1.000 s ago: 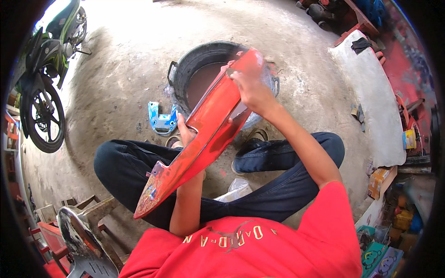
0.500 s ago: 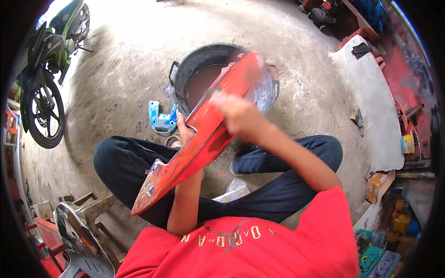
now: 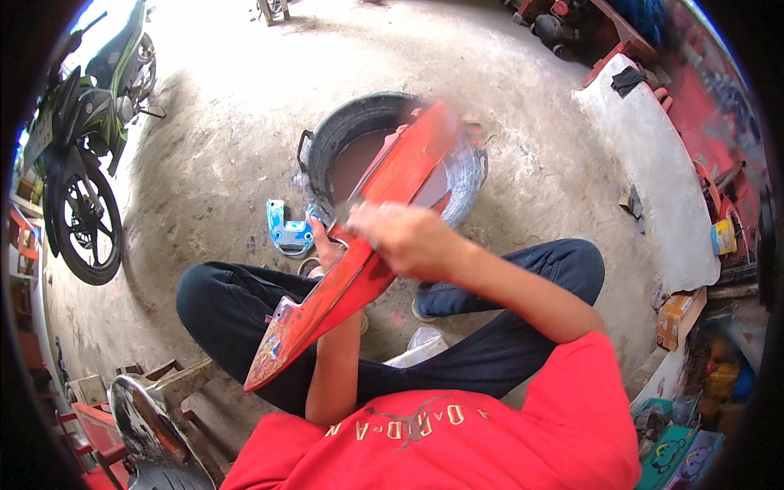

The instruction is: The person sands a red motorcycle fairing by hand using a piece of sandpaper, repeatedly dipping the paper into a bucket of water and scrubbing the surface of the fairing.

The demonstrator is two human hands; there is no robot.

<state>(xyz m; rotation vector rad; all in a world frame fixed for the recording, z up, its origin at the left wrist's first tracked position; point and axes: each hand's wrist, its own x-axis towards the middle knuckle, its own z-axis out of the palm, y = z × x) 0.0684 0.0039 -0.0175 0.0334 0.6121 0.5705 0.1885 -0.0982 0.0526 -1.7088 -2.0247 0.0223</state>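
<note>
Head view gives us a long red panel slanting across the near side of a black tub, its far end above the tub's opening and its pointed end nearer the person than the tub. We see the left hand just on the near side of the tub, holding the panel by its notched edge; its thumb shows along that edge, while we cannot tell how its other fingers lie underneath. Near the tub's close rim, the right hand rests over the panel with its fingers bent and bunched together; they blur, so we cannot tell whether they pinch anything. Inside the tub we find brownish liquid. Just beside it, on the near left, lies a blue-and-white U-shaped piece. We also notice a motorcycle well left of the tub and a pale slab well right of it.
</note>
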